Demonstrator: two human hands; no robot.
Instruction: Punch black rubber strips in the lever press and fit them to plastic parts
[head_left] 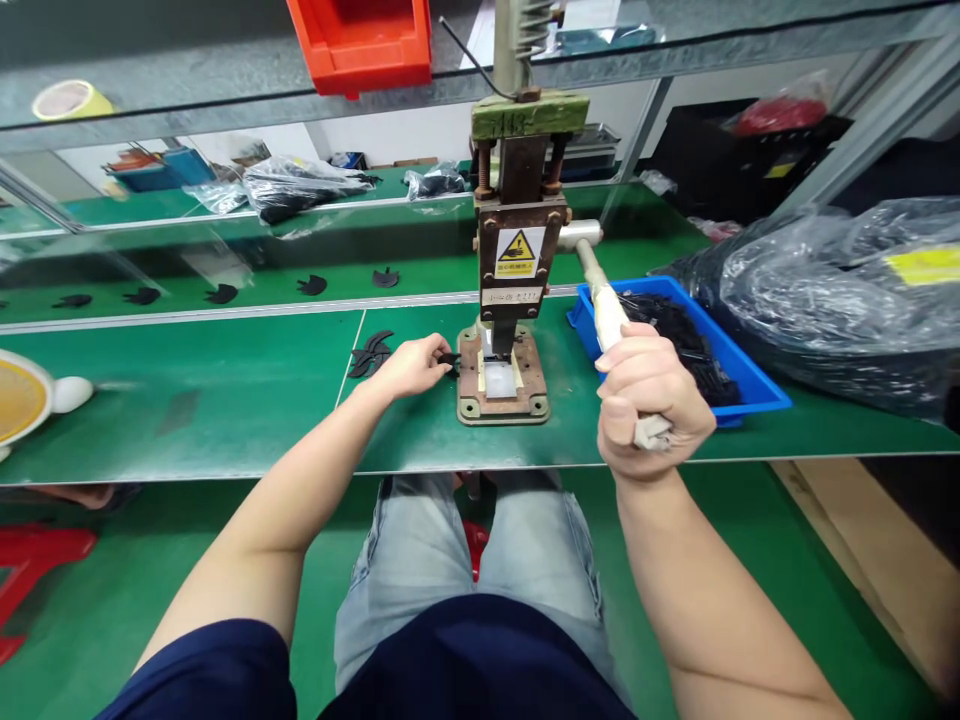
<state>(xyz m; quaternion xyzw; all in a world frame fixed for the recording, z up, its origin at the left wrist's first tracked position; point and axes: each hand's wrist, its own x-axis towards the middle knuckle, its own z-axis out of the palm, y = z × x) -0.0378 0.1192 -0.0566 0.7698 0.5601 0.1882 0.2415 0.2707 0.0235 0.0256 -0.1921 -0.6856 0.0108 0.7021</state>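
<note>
A small hand press (514,270) stands on the green bench, its base plate (501,385) near the front edge. My right hand (649,400) is wrapped round the press's white lever handle (606,305), which slopes down toward me. My left hand (411,366) pinches a small black plastic part (448,359) at the left side of the press base, just under the ram. A few black fan-shaped parts (370,353) lie on the bench right behind my left hand.
A blue tray (750,385) of black parts sits right of the press, beside a big bag of black parts (840,290). Single black pieces (311,285) lie on the conveyor strip behind. An orange bin (364,42) hangs overhead. A yellow-white object (22,400) is at the far left.
</note>
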